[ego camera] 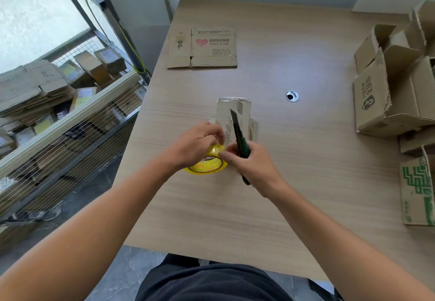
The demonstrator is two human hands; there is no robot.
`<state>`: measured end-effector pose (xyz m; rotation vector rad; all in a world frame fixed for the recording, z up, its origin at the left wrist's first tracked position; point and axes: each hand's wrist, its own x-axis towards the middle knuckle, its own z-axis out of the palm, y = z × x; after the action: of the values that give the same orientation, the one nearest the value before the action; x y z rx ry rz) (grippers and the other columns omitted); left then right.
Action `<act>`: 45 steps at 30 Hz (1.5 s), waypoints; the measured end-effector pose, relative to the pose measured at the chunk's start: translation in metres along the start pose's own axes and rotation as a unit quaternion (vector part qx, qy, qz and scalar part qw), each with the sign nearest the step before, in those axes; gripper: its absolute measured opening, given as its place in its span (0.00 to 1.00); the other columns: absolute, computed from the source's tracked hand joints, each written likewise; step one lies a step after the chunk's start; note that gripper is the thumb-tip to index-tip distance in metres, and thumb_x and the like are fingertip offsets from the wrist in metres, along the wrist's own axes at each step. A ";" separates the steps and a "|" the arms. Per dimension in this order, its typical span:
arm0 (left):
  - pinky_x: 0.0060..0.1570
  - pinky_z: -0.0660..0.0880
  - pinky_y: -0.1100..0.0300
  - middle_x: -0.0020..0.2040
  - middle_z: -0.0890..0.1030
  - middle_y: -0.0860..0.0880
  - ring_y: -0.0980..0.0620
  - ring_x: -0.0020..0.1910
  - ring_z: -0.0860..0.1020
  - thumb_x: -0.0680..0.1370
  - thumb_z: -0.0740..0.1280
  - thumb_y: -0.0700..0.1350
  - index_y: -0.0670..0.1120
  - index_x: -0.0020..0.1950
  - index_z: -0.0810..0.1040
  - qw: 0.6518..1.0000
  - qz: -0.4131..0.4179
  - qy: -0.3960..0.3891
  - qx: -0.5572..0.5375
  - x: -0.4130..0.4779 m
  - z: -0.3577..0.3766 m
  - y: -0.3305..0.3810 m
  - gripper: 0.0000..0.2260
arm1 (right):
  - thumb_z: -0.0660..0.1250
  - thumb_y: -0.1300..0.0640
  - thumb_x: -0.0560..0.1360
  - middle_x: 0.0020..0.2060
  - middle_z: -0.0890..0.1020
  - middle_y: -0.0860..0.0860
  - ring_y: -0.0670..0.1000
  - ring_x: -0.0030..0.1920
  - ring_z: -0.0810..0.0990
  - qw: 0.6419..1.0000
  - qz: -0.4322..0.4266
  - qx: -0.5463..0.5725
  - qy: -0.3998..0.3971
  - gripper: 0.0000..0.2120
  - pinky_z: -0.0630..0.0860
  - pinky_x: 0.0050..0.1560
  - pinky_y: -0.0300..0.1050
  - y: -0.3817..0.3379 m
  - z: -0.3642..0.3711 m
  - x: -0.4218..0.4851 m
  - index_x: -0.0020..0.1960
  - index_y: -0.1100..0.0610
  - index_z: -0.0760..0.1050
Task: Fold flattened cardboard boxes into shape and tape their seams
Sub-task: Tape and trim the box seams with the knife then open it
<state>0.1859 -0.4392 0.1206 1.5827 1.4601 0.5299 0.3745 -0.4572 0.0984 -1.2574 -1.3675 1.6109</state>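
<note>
A small cardboard box (pixel 233 109) wrapped in shiny clear tape stands at the middle of the wooden table (pixel 294 183). Just in front of it my left hand (pixel 196 144) grips a yellow-cored roll of clear tape (pixel 208 165), and a strip of tape runs from the roll up onto the box. My right hand (pixel 253 166) holds a green-and-black utility knife (pixel 239 133), blade pointing away from me over the box's near side. A flattened cardboard box (pixel 202 47) with a red heart print lies at the table's far left.
Folded open boxes (pixel 386 93) are stacked along the table's right edge, one with green print (pixel 416 190) nearest me. A round cable hole (pixel 292 96) sits right of the small box. Left of the table stands a wire cage cart (pixel 58 117) full of flat cardboard.
</note>
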 end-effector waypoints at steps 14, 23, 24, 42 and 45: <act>0.44 0.72 0.63 0.40 0.80 0.53 0.56 0.41 0.77 0.76 0.69 0.53 0.48 0.57 0.75 0.977 -0.033 -0.080 -0.195 -0.028 -0.004 -0.021 0.14 | 0.66 0.62 0.79 0.30 0.73 0.48 0.49 0.27 0.69 0.993 0.081 0.045 0.075 0.11 0.67 0.27 0.42 -0.018 0.000 0.006 0.40 0.51 0.76; 0.28 0.69 0.61 0.30 0.77 0.48 0.50 0.26 0.73 0.79 0.66 0.58 0.47 0.40 0.75 0.973 0.041 -0.079 -0.215 -0.039 0.011 -0.028 0.16 | 0.70 0.60 0.80 0.30 0.73 0.46 0.47 0.30 0.69 0.994 0.095 0.060 -0.008 0.08 0.68 0.29 0.43 -0.013 -0.002 -0.003 0.44 0.54 0.73; 0.27 0.68 0.62 0.29 0.76 0.50 0.51 0.25 0.72 0.79 0.66 0.59 0.50 0.39 0.75 0.975 0.047 -0.069 -0.204 -0.038 0.012 -0.029 0.15 | 0.70 0.60 0.80 0.29 0.74 0.45 0.46 0.30 0.70 0.994 0.095 0.056 0.002 0.08 0.68 0.29 0.42 -0.014 -0.003 -0.003 0.44 0.53 0.73; 0.50 0.74 0.52 0.50 0.83 0.48 0.43 0.54 0.80 0.79 0.64 0.63 0.67 0.76 0.63 0.950 0.019 -0.005 0.310 0.027 -0.038 -0.086 0.25 | 0.66 0.55 0.81 0.34 0.78 0.50 0.47 0.32 0.74 0.956 0.094 0.040 0.276 0.08 0.70 0.36 0.46 0.073 -0.017 0.030 0.43 0.54 0.76; 0.49 0.72 0.53 0.50 0.85 0.48 0.43 0.53 0.80 0.80 0.61 0.64 0.70 0.77 0.57 0.936 0.025 -0.024 0.349 0.041 -0.032 -0.102 0.26 | 0.66 0.53 0.79 0.33 0.77 0.51 0.51 0.33 0.72 0.958 0.120 0.004 0.260 0.11 0.69 0.35 0.49 0.088 -0.020 0.039 0.41 0.56 0.77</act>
<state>0.1116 -0.3996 0.0427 2.1597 1.6749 -0.0272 0.3892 -0.4349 0.0043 -1.7420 -0.9027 1.2952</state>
